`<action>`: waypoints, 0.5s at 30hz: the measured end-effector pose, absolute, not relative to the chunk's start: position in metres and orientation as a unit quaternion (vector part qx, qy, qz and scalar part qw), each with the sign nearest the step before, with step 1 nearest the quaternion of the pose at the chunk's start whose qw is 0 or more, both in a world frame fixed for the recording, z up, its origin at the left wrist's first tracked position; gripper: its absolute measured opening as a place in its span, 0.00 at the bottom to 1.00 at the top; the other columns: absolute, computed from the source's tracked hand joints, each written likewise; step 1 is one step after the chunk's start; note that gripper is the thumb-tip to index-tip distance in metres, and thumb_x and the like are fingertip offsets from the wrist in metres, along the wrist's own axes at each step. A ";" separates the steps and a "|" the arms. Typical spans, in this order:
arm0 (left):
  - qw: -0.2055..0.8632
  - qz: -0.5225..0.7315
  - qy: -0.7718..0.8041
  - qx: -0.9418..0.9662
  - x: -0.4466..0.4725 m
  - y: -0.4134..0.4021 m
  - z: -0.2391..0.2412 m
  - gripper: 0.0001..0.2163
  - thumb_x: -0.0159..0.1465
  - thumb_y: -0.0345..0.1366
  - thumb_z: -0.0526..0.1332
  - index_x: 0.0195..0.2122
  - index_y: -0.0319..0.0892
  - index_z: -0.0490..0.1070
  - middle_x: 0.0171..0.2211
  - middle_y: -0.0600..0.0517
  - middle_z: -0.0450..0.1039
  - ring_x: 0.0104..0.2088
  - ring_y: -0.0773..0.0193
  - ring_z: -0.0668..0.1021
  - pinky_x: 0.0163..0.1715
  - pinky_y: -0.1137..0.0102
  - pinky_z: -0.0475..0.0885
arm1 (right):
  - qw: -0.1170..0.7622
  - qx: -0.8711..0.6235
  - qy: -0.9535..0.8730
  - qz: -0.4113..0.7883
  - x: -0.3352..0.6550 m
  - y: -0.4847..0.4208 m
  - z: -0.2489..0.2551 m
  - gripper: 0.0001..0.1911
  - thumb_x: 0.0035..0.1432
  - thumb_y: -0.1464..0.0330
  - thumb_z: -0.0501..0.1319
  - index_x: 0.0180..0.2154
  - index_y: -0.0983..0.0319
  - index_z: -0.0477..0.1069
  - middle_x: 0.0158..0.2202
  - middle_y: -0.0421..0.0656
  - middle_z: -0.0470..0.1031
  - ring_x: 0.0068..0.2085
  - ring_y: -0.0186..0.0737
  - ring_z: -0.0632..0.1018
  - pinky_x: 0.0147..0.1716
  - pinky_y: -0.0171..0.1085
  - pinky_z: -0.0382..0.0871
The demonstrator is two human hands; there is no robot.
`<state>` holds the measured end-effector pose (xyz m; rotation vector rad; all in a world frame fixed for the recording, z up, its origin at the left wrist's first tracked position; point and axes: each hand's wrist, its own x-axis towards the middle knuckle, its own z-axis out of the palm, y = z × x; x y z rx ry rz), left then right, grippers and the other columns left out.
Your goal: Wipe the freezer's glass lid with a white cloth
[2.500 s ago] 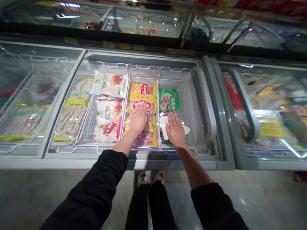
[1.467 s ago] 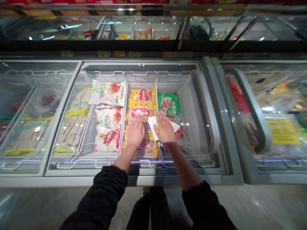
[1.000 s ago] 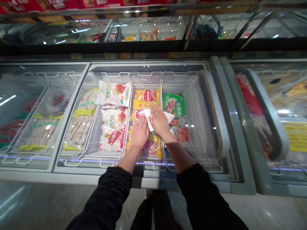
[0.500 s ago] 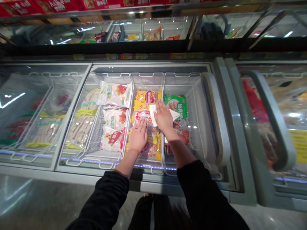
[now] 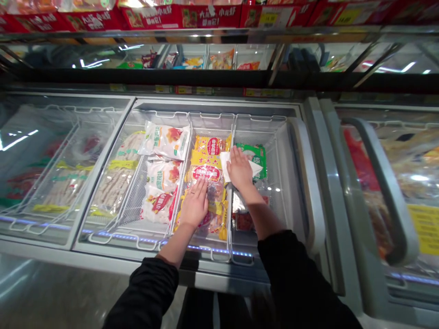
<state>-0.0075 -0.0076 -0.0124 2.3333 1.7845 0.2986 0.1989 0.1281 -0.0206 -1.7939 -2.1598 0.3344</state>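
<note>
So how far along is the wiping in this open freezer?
Done: the lid is slid aside, and the white cloth has worked up from the near end of the right basket. In hand: right hand presses the cloth across the divider onto the green pack; left hand lies flat on the yellow packs. Left: the white packs look untouched.

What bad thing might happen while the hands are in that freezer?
The right hand presses a white cloth across the wire divider; the cloth might snag there. The left hand leans flat on the yellow packets, which could get squashed or slide. Both bare hands are inside the open freezer, so they may get cold.
</note>
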 end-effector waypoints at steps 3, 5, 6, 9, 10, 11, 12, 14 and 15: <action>0.099 0.101 0.606 0.783 -0.008 -0.008 -0.012 0.29 0.74 0.27 0.53 0.76 0.36 0.62 0.76 0.41 0.63 0.77 0.51 0.65 0.77 0.51 0.63 | 0.141 -0.586 -0.787 0.132 0.183 0.130 -0.017 0.34 0.76 0.67 0.50 0.78 0.71 0.54 0.80 0.54 0.54 0.80 0.53 0.56 0.79 0.57 0.51; 0.101 0.102 0.608 0.781 -0.008 -0.008 -0.012 0.29 0.74 0.27 0.53 0.76 0.36 0.62 0.76 0.41 0.63 0.77 0.51 0.65 0.77 0.51 0.63 | 0.138 -0.558 -0.807 0.136 0.186 0.117 -0.015 0.34 0.76 0.66 0.50 0.79 0.68 0.54 0.80 0.52 0.54 0.80 0.51 0.56 0.79 0.57 0.52; 0.101 0.104 0.609 0.780 -0.008 -0.007 -0.011 0.29 0.74 0.27 0.53 0.76 0.36 0.62 0.76 0.41 0.63 0.77 0.52 0.65 0.77 0.51 0.63 | 0.138 -0.550 -0.813 0.136 0.190 0.108 -0.015 0.34 0.77 0.66 0.51 0.79 0.68 0.54 0.80 0.51 0.55 0.80 0.51 0.57 0.79 0.56 0.53; 0.103 0.107 0.609 0.779 -0.007 -0.007 -0.011 0.28 0.74 0.27 0.52 0.75 0.35 0.63 0.76 0.41 0.63 0.77 0.51 0.65 0.77 0.51 0.62 | 0.145 -0.559 -0.807 0.125 0.209 0.085 -0.017 0.33 0.77 0.65 0.50 0.78 0.68 0.56 0.79 0.52 0.58 0.80 0.50 0.57 0.79 0.55 0.53; 0.105 0.108 0.608 0.780 -0.007 -0.007 -0.012 0.27 0.74 0.28 0.52 0.75 0.35 0.63 0.76 0.41 0.63 0.77 0.51 0.65 0.77 0.51 0.62 | 0.149 -0.572 -0.798 0.120 0.214 0.081 -0.018 0.33 0.78 0.64 0.49 0.77 0.69 0.57 0.79 0.52 0.58 0.80 0.51 0.57 0.79 0.55 0.53; 0.107 0.109 0.607 0.780 -0.007 -0.007 -0.012 0.27 0.75 0.28 0.52 0.75 0.35 0.63 0.76 0.41 0.63 0.77 0.51 0.65 0.78 0.51 0.62 | 0.153 -0.587 -0.787 0.115 0.218 0.080 -0.019 0.33 0.78 0.65 0.49 0.77 0.70 0.58 0.79 0.53 0.59 0.80 0.52 0.57 0.79 0.55 0.52; 0.110 0.110 0.607 0.780 -0.007 -0.007 -0.012 0.27 0.75 0.28 0.52 0.75 0.35 0.63 0.76 0.41 0.63 0.77 0.51 0.65 0.78 0.51 0.62 | 0.159 -0.602 -0.775 0.111 0.219 0.081 -0.021 0.33 0.77 0.65 0.48 0.77 0.71 0.58 0.79 0.54 0.59 0.80 0.53 0.57 0.79 0.55 0.52; 0.118 0.115 0.606 0.779 -0.008 -0.008 -0.011 0.27 0.75 0.28 0.52 0.75 0.36 0.62 0.76 0.41 0.63 0.77 0.52 0.64 0.77 0.50 0.62 | 0.171 -0.636 -0.745 0.106 0.217 0.093 -0.023 0.33 0.77 0.65 0.47 0.76 0.73 0.58 0.79 0.56 0.58 0.80 0.55 0.57 0.79 0.58 0.51; 0.123 0.117 0.604 0.779 -0.009 -0.008 -0.010 0.28 0.75 0.28 0.52 0.76 0.37 0.62 0.76 0.41 0.63 0.77 0.52 0.64 0.77 0.50 0.62 | 0.177 -0.655 -0.728 0.105 0.213 0.103 -0.025 0.34 0.76 0.66 0.47 0.77 0.74 0.57 0.79 0.57 0.57 0.80 0.56 0.57 0.79 0.60 0.50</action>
